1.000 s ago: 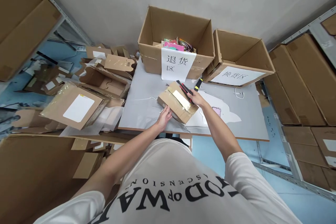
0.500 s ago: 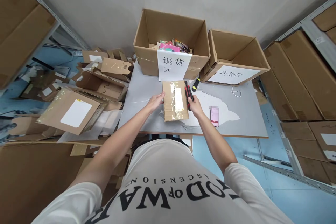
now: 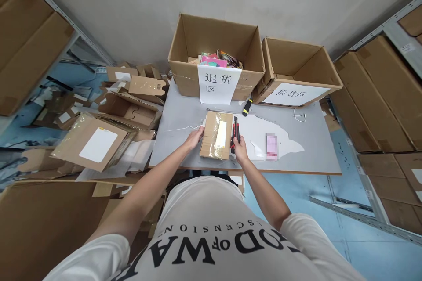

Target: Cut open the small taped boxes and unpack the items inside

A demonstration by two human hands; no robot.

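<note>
On the tabletop (image 3: 184, 140), the left hand (image 3: 194, 137) grips a taped parcel (image 3: 216, 140); the right hand (image 3: 240, 149) clasps what looks like a box cutter (image 3: 235, 131) alongside.

Item count, table (image 3: 184, 109) area: one taped parcel (image 3: 216, 135); one red-and-black utility knife (image 3: 235, 131); one yellow-and-black tool (image 3: 247, 107); one pink phone (image 3: 271, 146); two open cartons at the far edge, one with contents (image 3: 216, 50) and one beside it (image 3: 296, 70), each bearing one paper label. Hands: two, one left hand (image 3: 194, 137) and one right hand (image 3: 240, 149).

pink item (image 3: 272, 146) blurred, cutter blade hidden
</note>
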